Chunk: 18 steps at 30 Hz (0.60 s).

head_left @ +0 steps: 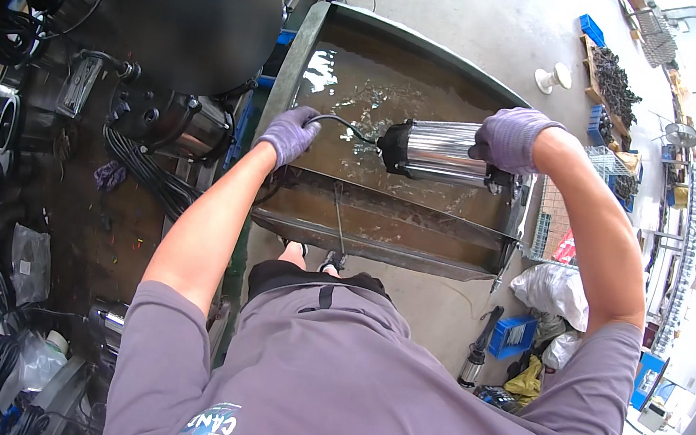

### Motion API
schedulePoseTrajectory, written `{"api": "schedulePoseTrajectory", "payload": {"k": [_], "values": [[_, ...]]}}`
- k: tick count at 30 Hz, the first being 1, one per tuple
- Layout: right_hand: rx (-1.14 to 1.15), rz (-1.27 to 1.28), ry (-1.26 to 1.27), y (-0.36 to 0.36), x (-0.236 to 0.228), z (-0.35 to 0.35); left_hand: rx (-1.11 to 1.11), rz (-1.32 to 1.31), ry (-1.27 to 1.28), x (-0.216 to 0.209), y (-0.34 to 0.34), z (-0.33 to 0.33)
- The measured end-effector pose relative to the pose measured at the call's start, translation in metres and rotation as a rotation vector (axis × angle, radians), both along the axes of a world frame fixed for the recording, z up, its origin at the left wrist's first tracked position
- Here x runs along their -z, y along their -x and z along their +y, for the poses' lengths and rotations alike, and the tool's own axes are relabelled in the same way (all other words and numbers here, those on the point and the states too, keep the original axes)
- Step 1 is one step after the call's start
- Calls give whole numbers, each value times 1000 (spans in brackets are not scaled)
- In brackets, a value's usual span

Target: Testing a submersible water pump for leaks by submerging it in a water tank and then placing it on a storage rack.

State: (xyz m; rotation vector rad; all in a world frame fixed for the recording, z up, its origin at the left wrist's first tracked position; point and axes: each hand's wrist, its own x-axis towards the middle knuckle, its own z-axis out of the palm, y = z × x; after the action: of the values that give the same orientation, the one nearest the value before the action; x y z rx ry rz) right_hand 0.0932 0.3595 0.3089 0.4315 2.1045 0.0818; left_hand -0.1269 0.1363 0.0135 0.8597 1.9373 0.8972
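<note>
A submersible pump (444,149) with a shiny ribbed metal body and black ends lies level over the brown water of a metal tank (428,42). My right hand (511,138), in a purple-grey knit glove, is closed around the pump's right end. From the pump's left end a black cable (346,123) arcs to my left hand (290,133), gloved the same way and closed on it near the tank's left rim. Ripples and bubbles mark the water around the pump. Whether the pump's underside touches the water, I cannot tell.
At left, a dark workbench (114,246) carries another pump (204,128) and bundled black cable (152,175). A dark blurred disc covers the upper left. A blue crate (514,336) and white sacks (551,289) sit on the floor at right; a white spool (552,78) stands farther off.
</note>
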Motion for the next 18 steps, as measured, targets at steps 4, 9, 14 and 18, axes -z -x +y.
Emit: {"api": "schedulePoseTrajectory", "payload": {"k": [4,9,14,18], "values": [[28,26,-25,-16,-42,-10,452,272,86,-27,0,33],[91,103,-22,-47,-69,-17,676,425,223,-67,-20,47],[221,222,98,-105,-62,-11,293,-89,5,-120,-33,-2],[431,536,330,-154,-19,-20,28,-310,-130,-160,-45,-41]]}}
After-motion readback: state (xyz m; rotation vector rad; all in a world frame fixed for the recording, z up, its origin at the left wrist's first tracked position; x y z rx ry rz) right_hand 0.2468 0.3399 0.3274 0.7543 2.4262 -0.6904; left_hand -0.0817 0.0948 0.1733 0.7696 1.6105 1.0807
